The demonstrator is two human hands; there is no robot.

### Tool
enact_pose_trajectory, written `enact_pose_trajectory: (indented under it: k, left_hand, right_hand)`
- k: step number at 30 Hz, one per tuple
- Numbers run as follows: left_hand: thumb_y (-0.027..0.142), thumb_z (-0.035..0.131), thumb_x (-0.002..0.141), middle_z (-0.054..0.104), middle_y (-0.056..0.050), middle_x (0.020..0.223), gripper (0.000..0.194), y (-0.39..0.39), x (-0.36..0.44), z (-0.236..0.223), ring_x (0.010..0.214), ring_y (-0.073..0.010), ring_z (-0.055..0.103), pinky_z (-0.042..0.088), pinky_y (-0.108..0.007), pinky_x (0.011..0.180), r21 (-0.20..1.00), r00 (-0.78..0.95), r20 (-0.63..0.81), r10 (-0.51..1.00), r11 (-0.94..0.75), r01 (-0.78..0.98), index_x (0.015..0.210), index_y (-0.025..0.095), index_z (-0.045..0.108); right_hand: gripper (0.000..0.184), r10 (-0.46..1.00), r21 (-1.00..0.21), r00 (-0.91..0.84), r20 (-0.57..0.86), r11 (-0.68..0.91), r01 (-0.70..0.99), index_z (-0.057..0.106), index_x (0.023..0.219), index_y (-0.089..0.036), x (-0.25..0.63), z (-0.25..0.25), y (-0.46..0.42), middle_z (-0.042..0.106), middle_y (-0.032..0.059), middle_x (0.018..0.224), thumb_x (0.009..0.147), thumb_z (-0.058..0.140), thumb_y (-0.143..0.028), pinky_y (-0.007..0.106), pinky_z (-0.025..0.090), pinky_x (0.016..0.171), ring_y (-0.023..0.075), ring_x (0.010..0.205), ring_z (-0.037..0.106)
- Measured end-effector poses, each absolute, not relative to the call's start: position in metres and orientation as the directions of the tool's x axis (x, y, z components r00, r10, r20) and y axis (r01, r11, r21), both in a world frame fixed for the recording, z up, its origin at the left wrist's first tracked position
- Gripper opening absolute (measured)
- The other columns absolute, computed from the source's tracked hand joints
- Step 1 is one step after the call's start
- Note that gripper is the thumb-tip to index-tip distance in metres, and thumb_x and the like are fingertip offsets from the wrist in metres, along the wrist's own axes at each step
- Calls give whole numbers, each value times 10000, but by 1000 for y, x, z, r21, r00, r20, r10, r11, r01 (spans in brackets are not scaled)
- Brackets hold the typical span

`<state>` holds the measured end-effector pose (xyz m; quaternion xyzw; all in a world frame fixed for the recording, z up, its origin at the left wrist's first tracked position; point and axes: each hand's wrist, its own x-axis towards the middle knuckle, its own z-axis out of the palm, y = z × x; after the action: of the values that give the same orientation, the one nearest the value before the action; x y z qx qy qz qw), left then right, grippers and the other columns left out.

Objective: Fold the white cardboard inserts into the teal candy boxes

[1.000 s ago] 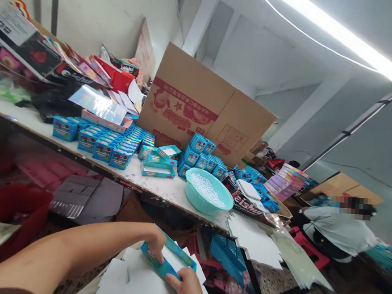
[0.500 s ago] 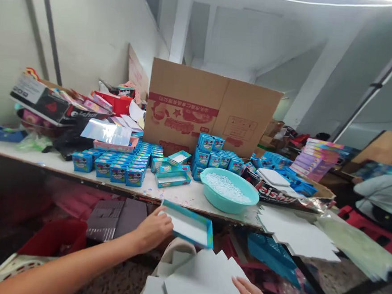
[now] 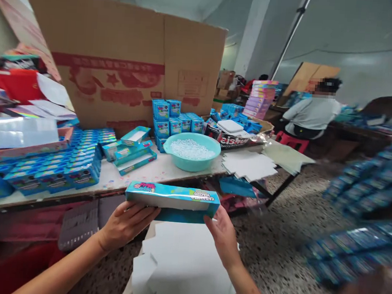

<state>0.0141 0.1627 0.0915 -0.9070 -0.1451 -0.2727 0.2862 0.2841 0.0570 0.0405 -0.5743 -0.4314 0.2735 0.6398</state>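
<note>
A shallow blue printed box tray (image 3: 175, 196) is held up in front of me, tipped so its lettered side faces upward. My left hand (image 3: 126, 223) grips its left end from below, fingers closed along the lower edge. At the right end, my right hand (image 3: 222, 231) pinches the corner between thumb and fingers. Below the tray lie flat white card blanks (image 3: 191, 258), stacked close to me. On the table beyond, several similar blue trays (image 3: 136, 158) rest in a loose pile. To their right stands a turquoise basin (image 3: 191, 162) full of small pale pieces.
Rows of small blue boxes (image 3: 83, 170) stand at the table's left, and more are stacked (image 3: 162, 120) before a large cardboard sheet (image 3: 123, 34). White blanks (image 3: 248, 164) overhang the right edge. A person (image 3: 314, 110) sits on a red stool (image 3: 293, 140) behind.
My right hand has come up from the white blanks and taken the tray's right end. The tray has turned from lying face up to tilted, lettered side up. My view has swung right.
</note>
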Motion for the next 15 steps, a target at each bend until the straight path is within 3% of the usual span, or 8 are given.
enact_pose_trajectory:
  k: [3, 7, 11, 15]
  left_hand:
    - [87, 410, 896, 714, 19, 979, 476, 164, 20, 84, 931, -151, 621, 357, -326, 940, -399, 819, 555, 149, -816, 419, 1295, 330, 500]
    - [171, 462, 906, 709, 6, 925, 280, 188, 22, 93, 860, -163, 618, 351, -371, 916, -299, 781, 535, 323, -792, 533, 1090, 301, 628]
    - [252, 449, 922, 705, -26, 860, 213, 236, 19, 119, 858, -202, 609, 320, -416, 934, -244, 637, 580, 508, -638, 731, 907, 234, 661]
    - [267, 420, 914, 700, -72, 864, 262, 290, 12, 149, 880, -241, 596, 280, -456, 965, -298, 555, 554, 620, -475, 828, 852, 184, 660]
  right_hand:
    - [494, 892, -985, 418, 170, 141, 100, 598, 1133, -158, 284, 48, 71, 678, 87, 921, 819, 541, -535, 274, 498, 618, 188, 765, 609]
    - [566, 875, -980, 458, 157, 81, 180, 561, 1214, -160, 280, 35, 71, 644, 130, 1133, 810, 531, -555, 296, 521, 678, 219, 900, 622]
    - [538, 834, -977, 535, 135, 20, 214, 611, 1166, -184, 285, 11, 50, 640, 137, 1179, 803, 513, -569, 335, 539, 747, 254, 983, 633]
    - [510, 823, -967, 563, 74, -78, 241, 676, 1072, -244, 303, -17, 20, 681, 94, 1123, 739, 558, -612, 318, 549, 739, 266, 980, 646]
